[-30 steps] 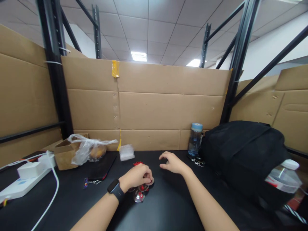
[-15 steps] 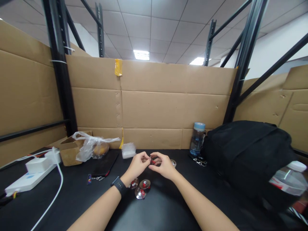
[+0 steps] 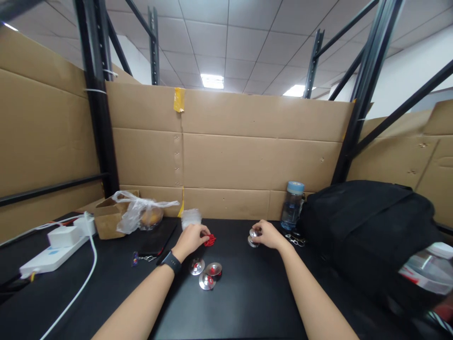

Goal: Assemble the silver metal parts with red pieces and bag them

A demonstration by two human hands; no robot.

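My left hand (image 3: pixel 193 238) is over the black tabletop. Its thumb and fingertips pinch at the edge of a small heap of red cords (image 3: pixel 210 241). Farther right, my right hand (image 3: pixel 268 234) grips a shiny domed metal disc, a finger cymbal (image 3: pixel 254 232), by its rim. That cymbal is just above another finger cymbal (image 3: pixel 252 242) on the table; I cannot tell whether they touch. Nearer to me, by my left wrist, lie three more cymbals with red showing on them: one on the left (image 3: pixel 197 266), one on the right (image 3: pixel 214 269) and one in front (image 3: pixel 206 282).
A stack of clear plastic bags (image 3: pixel 191 217) stands behind my left hand. To the left are a black pouch (image 3: pixel 155 241), a bagged fruit (image 3: pixel 150 217) and a power strip (image 3: pixel 53 255). A water bottle (image 3: pixel 292 208) and a black backpack (image 3: pixel 364 226) stand right.
My hands were together in the middle around a small piece with red on it. They have moved apart: left to the red cords, right to the cymbals on the right.
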